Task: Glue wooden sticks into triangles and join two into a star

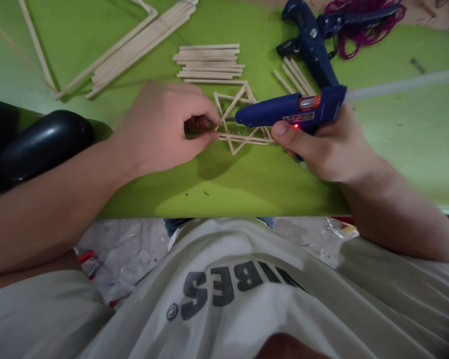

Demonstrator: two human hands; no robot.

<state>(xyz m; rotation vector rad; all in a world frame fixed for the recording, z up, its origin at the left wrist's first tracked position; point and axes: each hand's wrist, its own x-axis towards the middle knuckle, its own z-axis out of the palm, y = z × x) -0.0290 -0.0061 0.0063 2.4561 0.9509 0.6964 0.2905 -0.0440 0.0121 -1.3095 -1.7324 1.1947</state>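
Note:
My right hand (331, 142) is closed around a blue hot glue gun (271, 109) with its red light lit. A long translucent glue stick (404, 85) runs out of the gun's back end. The nozzle points left and meets, or nearly meets, the left side of a star-shaped frame of thin wooden sticks (234, 103). At that left side, my left hand (168, 127) pinches the frame between thumb and fingers. Part of the frame's right side is hidden behind the gun and my right hand.
Short wooden sticks (209, 65) lie in a row beyond the frame, with longer sticks (142, 47) at the upper left. A dark blue cutter tool (312, 42) rests beside purple yarn (353, 30). Left of my arm sits a rounded black object (48, 144). The green table (247, 194) ends near my body.

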